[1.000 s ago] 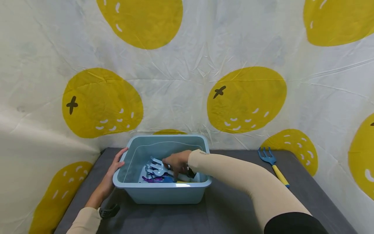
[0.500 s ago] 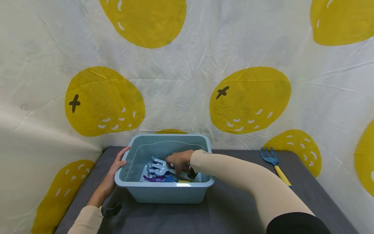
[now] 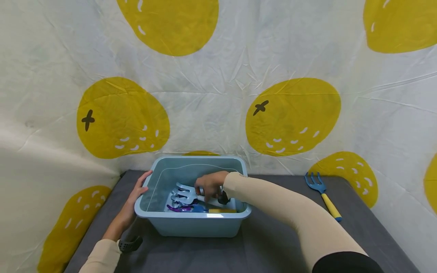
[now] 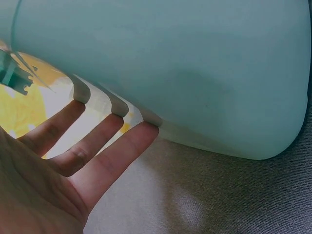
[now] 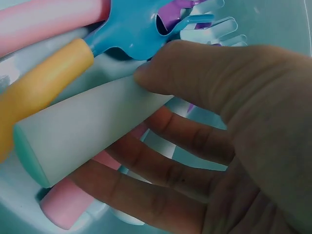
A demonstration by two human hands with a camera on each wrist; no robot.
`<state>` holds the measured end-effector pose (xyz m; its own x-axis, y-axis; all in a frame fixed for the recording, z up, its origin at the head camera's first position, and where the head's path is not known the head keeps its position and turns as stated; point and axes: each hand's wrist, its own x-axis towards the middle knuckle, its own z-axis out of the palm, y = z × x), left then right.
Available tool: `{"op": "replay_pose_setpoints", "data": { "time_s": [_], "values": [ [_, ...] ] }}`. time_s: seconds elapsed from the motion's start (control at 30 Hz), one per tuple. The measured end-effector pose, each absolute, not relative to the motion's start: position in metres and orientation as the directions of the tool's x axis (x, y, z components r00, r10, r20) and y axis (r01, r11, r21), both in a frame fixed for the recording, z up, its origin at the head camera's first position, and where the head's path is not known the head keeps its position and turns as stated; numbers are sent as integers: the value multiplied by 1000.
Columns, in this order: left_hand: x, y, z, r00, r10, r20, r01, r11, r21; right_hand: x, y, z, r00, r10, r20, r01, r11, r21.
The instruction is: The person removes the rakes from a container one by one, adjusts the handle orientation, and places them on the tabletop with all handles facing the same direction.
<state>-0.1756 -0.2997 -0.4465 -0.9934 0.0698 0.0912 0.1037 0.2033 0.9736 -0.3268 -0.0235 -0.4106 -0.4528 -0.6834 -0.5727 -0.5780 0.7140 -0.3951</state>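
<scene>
Inside a light blue bin [image 3: 191,215], my right hand [image 3: 211,184] grips the pale handle of a light blue garden fork [image 3: 183,196]. In the right wrist view, the thumb and fingers of that hand [image 5: 219,112] lie around the white handle [image 5: 87,124] with its green end. A blue fork [image 5: 134,27] with a yellow handle lies beside it, near pink handles [image 5: 58,17] and a purple piece [image 5: 170,14]. My left hand [image 3: 131,201] rests at the bin's left rim; in the left wrist view its extended fingertips [image 4: 146,129] touch the outer wall [image 4: 195,73].
Another blue fork [image 3: 315,185] with a yellow handle lies on the dark grey table cover [image 3: 273,242], to the right of the bin. Behind the table hangs a white cloth [image 3: 205,125] with yellow fruit shapes. A dark band is at my left wrist.
My right hand has shifted slightly right and up inside the bin, and more of the yellow handle shows below it. The left hand stays at the rim. The whole view has shifted slightly.
</scene>
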Motion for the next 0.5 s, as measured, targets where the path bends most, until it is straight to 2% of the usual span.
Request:
{"op": "replay_pose_setpoints", "data": {
  "time_s": [0.2, 0.5],
  "values": [
    [-174, -298, -452, -992, 67, 110, 122, 213, 969, -324, -21, -397, -467, -703, -536, -604, 696, -388],
    [-171, -299, -457, -990, 62, 124, 134, 215, 967, -314, 2, -335, -488, -760, -430, -632, 647, -427]
  ]
}}
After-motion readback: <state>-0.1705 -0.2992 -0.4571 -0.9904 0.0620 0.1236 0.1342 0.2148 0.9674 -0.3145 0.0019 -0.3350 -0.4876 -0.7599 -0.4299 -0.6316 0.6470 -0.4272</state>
